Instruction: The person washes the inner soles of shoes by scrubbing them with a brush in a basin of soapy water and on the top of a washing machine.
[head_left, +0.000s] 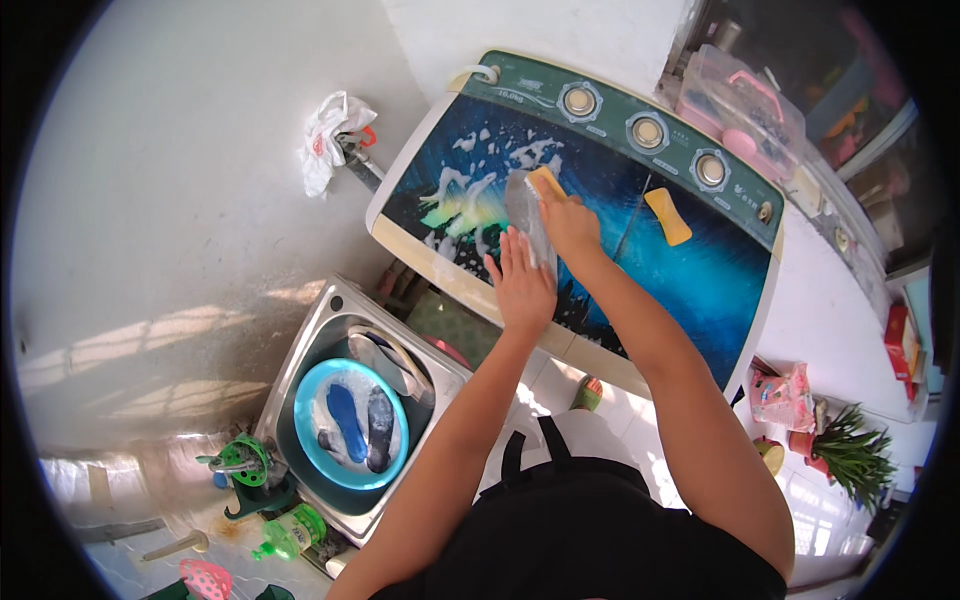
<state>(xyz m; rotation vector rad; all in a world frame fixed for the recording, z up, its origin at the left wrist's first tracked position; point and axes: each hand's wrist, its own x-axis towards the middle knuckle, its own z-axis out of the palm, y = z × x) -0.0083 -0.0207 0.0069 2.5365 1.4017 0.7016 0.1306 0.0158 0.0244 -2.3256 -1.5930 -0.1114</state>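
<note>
A grey shoe insole (523, 201) lies wet on the lid of a twin-tub washing machine (697, 300), with soap foam spread around it. My left hand (525, 289) presses flat on its near part, fingers extended. In my right hand (568, 221) is a yellow-backed scrubbing brush (547, 182), its bristles against the insole's far part. To the right on the lid lies a yellow bar (667, 217), narrower at its middle, perhaps soap. Left of me, a light blue basin (301, 420) in the sink holds sudsy water, a blue insole (346, 421) and a dark insole (380, 429).
The steel sink (450, 382) also holds shoes or insoles (386, 358) beside the basin. A green bottle (294, 531) stands near its corner. A white plastic bag (335, 139) hangs by the wall. Behind the machine sits a clear lidded box (750, 105); a potted plant (855, 454) is at right.
</note>
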